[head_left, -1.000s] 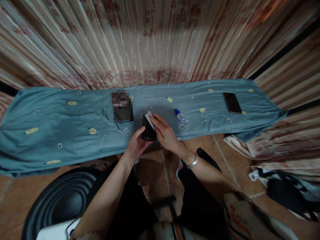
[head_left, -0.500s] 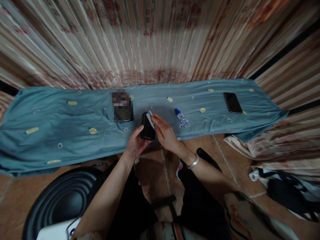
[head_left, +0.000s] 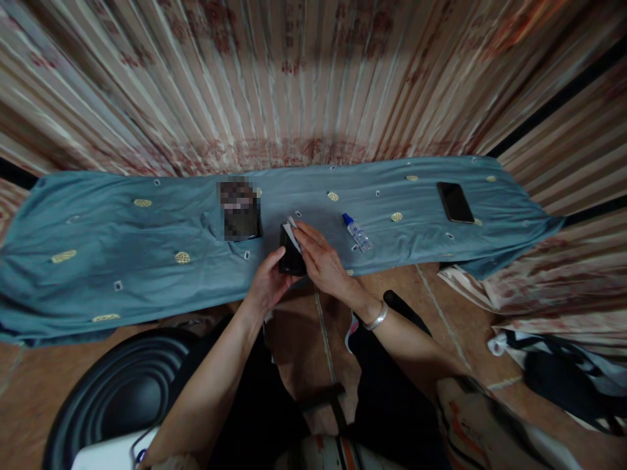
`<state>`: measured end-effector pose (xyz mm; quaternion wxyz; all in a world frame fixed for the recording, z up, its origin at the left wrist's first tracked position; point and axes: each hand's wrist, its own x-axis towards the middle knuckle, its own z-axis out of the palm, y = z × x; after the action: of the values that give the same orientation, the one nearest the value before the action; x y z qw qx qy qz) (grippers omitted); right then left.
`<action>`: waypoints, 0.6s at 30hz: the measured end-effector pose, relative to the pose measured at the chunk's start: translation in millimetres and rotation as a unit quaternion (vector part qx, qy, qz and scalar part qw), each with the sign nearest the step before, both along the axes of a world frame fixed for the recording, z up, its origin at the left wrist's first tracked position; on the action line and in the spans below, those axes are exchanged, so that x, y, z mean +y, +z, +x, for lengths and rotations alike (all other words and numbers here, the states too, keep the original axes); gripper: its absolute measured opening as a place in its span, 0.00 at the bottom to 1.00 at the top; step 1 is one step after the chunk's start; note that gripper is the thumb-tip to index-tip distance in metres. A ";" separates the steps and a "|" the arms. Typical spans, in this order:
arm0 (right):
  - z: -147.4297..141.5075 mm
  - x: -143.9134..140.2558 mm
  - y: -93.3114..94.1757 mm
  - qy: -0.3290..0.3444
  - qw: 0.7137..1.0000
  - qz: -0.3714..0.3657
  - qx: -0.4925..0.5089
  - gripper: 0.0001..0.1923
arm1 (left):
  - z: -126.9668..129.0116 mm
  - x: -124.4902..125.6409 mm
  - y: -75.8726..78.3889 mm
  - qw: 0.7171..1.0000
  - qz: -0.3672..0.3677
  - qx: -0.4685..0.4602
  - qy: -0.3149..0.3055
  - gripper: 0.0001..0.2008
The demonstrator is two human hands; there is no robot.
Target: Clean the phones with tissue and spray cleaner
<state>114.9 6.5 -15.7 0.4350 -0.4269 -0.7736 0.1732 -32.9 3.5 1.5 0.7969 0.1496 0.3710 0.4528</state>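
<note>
My left hand (head_left: 267,285) grips the lower end of a black phone (head_left: 290,259) held over the near edge of a blue-grey cloth (head_left: 147,241). My right hand (head_left: 321,261) presses a small white wipe (head_left: 291,232) against the phone's upper face. A silver bangle sits on my right wrist. A small clear spray bottle (head_left: 357,232) with a blue cap lies on the cloth just right of my right hand.
A second dark phone (head_left: 455,202) lies far right on the cloth. A blurred dark object (head_left: 238,210) rests left of my hands. Striped fabric (head_left: 294,78) hangs behind. A round black speaker (head_left: 117,391) is at bottom left, and crumpled clothes (head_left: 553,365) lie at right.
My right hand and the wipe shifted slightly across the phone's face; the phone tilted a little in my left hand. Nothing else moved.
</note>
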 end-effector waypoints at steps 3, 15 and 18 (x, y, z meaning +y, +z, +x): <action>1.0 4.2 -1.6 -0.019 0.999 -0.027 0.008 0.26 | -0.5 -0.2 -1.1 1.000 -0.001 -0.003 0.003 0.07; -2.8 8.2 -3.2 -0.048 0.994 -0.074 0.066 0.24 | -0.5 2.0 -2.7 0.999 0.038 -0.001 0.008 0.07; -3.4 6.0 -4.4 -0.052 0.994 -0.072 0.061 0.23 | 0.0 4.2 -1.7 0.999 0.047 0.002 0.022 0.10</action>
<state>111.5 12.5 -20.0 0.4575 -0.4855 -0.7080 0.2317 -32.9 7.7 -0.2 0.7778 0.1799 0.3541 0.4871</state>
